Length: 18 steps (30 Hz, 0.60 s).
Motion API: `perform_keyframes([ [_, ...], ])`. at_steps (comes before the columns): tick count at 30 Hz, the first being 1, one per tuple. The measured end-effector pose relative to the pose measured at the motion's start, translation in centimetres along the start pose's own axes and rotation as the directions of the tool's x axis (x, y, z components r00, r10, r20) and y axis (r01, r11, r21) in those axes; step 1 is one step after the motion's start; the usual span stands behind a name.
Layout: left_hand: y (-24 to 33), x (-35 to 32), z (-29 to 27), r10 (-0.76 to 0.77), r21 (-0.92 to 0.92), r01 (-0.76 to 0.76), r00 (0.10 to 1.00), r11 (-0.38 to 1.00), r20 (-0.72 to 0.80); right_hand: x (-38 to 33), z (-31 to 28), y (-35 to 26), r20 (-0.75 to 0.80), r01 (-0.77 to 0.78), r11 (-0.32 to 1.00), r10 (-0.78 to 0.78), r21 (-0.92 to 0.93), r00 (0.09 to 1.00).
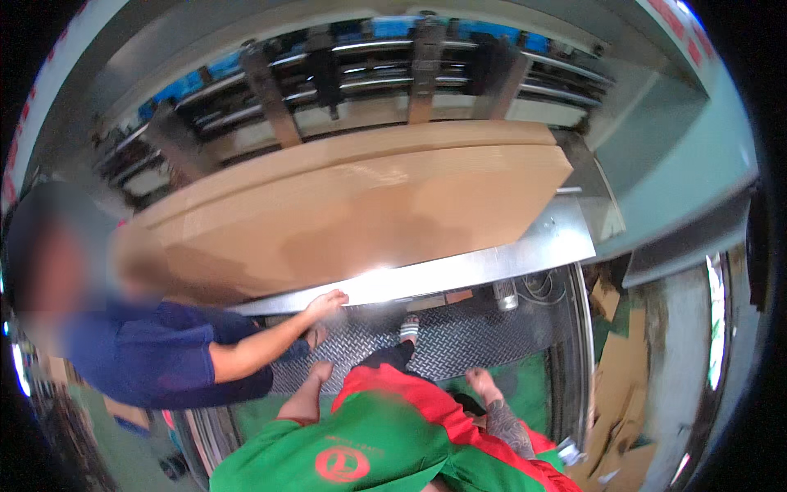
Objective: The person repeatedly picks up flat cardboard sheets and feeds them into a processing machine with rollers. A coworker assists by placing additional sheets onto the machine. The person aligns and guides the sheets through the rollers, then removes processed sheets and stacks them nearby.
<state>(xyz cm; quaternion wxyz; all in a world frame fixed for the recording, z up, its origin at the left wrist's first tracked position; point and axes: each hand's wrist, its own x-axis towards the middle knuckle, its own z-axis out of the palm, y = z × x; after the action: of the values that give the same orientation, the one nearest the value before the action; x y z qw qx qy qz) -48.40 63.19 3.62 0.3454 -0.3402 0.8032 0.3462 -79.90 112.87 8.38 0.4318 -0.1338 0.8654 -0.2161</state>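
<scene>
A stack of large brown cardboard sheets (pixel 361 217) lies on a shiny metal table (pixel 537 234) before me. My left hand (pixel 320 371) hangs short of the table's front edge, its fingers loosely bent and holding nothing I can see. To the right, my right hand (pixel 479 380) is also held low in front of my body, apart from the table, with fingers loose and nothing visible in them. A co-worker's hand (pixel 328 302) rests at the metal table's front edge, near my left hand.
At the left stands a co-worker in a dark blue shirt (pixel 156 353). Behind the cardboard is a machine with metal bars and rollers (pixel 352 74). Patterned metal floor plate (pixel 484 332) lies below the table. Scrap cardboard (pixel 619 394) is strewn at the right beyond a rail (pixel 584 353).
</scene>
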Motion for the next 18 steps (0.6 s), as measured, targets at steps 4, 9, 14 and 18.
perform_keyframes([
  [4,11.1,4.7,1.4,-0.217,-0.375,0.158,0.969,0.913,-0.119,6.6,-14.8,-4.3,-0.367,0.251,0.968,-0.226,0.022,0.903],
  [9,22.7,6.4,-1.2,-0.076,-0.531,-0.026,0.983,0.847,-0.169,12.3,-23.9,-2.8,-0.480,0.231,0.753,0.125,0.616,0.868],
  [14,27.2,7.4,-1.9,-0.117,-0.733,-0.089,0.968,0.674,-0.224,13.6,-22.1,3.5,-0.506,0.093,0.989,-0.023,0.113,0.862],
  [18,27.8,4.8,2.3,-0.348,-0.772,0.041,0.907,0.634,-0.237,12.5,-22.3,6.8,-0.410,0.033,0.998,-0.052,-0.053,0.911],
])
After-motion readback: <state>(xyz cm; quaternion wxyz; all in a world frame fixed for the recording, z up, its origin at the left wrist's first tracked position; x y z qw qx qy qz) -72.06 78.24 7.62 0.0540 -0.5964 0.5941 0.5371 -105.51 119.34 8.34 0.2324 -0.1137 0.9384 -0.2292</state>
